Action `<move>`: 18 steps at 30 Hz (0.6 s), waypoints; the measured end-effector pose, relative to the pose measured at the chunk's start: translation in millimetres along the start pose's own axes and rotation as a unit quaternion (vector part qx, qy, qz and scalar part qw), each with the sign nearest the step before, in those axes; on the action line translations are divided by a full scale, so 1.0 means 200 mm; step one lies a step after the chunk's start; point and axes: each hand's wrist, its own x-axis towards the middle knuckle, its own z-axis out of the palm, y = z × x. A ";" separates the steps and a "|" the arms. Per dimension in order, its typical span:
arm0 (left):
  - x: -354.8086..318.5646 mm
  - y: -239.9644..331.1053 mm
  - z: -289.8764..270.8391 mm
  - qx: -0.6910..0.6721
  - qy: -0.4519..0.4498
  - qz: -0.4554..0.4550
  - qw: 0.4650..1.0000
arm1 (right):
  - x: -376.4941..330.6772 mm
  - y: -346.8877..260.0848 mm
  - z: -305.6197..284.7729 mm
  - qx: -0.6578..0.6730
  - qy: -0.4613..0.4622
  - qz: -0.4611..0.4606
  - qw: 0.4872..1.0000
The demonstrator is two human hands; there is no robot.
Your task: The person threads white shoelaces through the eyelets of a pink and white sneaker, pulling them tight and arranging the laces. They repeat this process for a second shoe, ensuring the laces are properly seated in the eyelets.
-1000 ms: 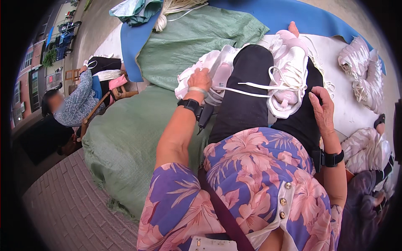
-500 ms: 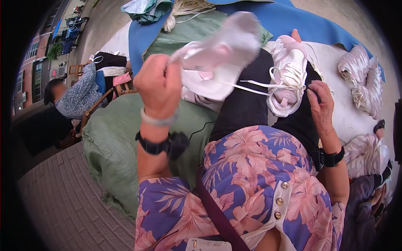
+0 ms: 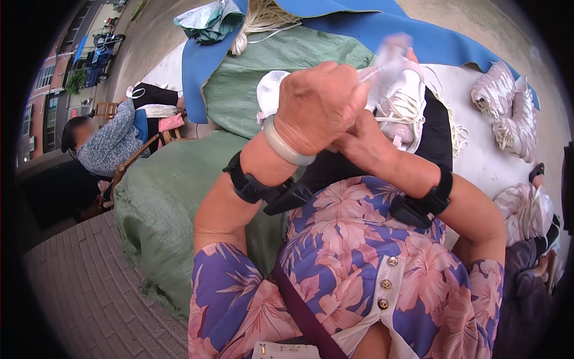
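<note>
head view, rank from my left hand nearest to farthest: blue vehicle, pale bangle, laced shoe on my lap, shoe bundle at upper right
1. Pale bangle: on the wrist behind the left hand
2. Laced shoe: to the hand's right
3. Shoe bundle: farther right
4. Blue vehicle: background, upper left

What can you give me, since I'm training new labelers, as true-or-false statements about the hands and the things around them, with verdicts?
1. The left hand and right hand are close together. True.
2. A bangle circles the right wrist. False: the bangle is on the left one.
3. A blurred pale piece shows just beyond the hands. True.
4. The laced shoe is solid black. False: the laced shoe is white and pink.
5. Stacked pale pieces lie to the right of that shoe. True.
6. A large green sack bulges at the person's right. False: the green sack is at the left.
</note>
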 end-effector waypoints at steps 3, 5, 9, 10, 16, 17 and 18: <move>-0.14 -0.21 0.02 -0.137 -0.024 -0.167 0.976 | -0.12 -0.01 -0.12 0.126 -0.006 0.055 0.991; -0.26 -0.40 0.05 -0.184 -0.001 -0.349 0.919 | -0.17 -0.03 -0.21 0.226 0.071 0.044 0.970; -0.64 -0.59 0.17 -0.090 -0.091 -0.520 0.845 | -0.23 -0.05 -0.34 0.231 0.100 0.095 0.963; -0.73 -0.62 0.21 -0.006 -0.150 -0.539 0.829 | -0.25 -0.04 -0.34 0.223 0.082 0.096 0.967; -1.09 -0.63 0.40 -0.006 -0.046 -0.632 0.774 | -0.29 -0.02 -0.37 0.225 0.054 0.169 0.958; -1.11 -0.64 0.43 -0.023 -0.015 -0.646 0.763 | -0.29 -0.02 -0.37 0.230 0.052 0.174 0.956; -1.12 -0.66 0.47 -0.018 -0.014 -0.626 0.780 | -0.29 -0.02 -0.37 0.223 0.052 0.174 0.958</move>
